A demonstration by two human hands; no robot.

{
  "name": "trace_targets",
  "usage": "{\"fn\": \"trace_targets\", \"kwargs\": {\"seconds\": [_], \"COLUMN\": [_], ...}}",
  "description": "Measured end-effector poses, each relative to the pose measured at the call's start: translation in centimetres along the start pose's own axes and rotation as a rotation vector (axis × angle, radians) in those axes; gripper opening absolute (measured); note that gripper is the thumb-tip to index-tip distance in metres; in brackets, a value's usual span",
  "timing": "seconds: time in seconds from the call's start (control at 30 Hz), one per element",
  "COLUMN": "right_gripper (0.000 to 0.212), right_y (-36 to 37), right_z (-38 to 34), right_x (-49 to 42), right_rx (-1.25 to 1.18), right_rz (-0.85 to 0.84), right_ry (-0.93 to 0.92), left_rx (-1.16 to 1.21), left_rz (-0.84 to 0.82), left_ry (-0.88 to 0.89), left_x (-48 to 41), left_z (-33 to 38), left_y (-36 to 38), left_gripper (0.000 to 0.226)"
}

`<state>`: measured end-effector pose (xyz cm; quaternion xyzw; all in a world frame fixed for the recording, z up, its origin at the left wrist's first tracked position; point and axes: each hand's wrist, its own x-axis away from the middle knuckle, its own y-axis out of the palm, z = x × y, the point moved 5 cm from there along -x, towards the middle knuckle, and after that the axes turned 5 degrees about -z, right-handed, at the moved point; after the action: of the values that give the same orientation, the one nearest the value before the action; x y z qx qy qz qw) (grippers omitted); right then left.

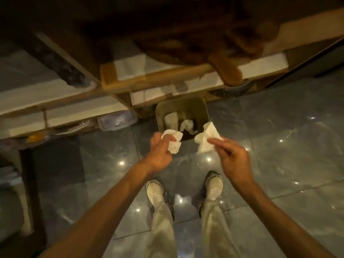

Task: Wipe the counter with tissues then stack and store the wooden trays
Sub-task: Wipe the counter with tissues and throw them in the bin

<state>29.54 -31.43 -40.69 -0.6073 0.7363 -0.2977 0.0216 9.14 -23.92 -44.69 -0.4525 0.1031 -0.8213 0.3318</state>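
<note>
My left hand (160, 151) pinches a crumpled white tissue (174, 142) just above the near rim of a small square bin (161, 112). My right hand (230, 155) holds a second white tissue (207, 138) by its corner, beside the bin's right edge. The bin stands on the floor against the counter base and has crumpled white tissues (187, 125) inside. A brown wooden tray handle (227, 71) sticks out over the counter edge above the bin; the rest of the tray is dark and blurred.
Open shelves (65, 112) under the counter hold plastic-wrapped items (117, 120). The floor (279, 146) is glossy grey tile. My two feet in white shoes (154, 192) stand just behind the bin. A dark cabinet (28, 183) is at the left.
</note>
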Motion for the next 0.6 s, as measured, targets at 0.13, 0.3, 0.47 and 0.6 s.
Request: {"fn": "trace_targets", "kwargs": {"seconds": [0.13,0.3,0.47,0.6], "right_gripper": [0.021,0.022,0.045,0.046], "right_y": [3.6,8.0,12.6,16.1], "right_z": [7.2,12.0,15.3,18.9], "right_x": [-3.6,-9.2,-15.1,-18.0], "right_rx": [0.036,0.195,0.324,0.596], "right_rz": [0.010,-0.018,-0.228,-0.459], "right_ry": [0.063,0.064,0.031,0.110], "left_rx": [-0.016,-0.044,-0.225,-0.422], "left_rz": [0.036,0.131,0.234,0.034], "left_ry": [0.019,-0.026,-0.013,-0.033], "left_x": [-6.3,-12.6,-19.7,-22.8], "left_z": [-3.3,-6.0,-7.8,-10.2], "left_y": [3.1,5.7,6.9,9.2], "left_gripper": [0.055,0.037,0.034,0.048]}}
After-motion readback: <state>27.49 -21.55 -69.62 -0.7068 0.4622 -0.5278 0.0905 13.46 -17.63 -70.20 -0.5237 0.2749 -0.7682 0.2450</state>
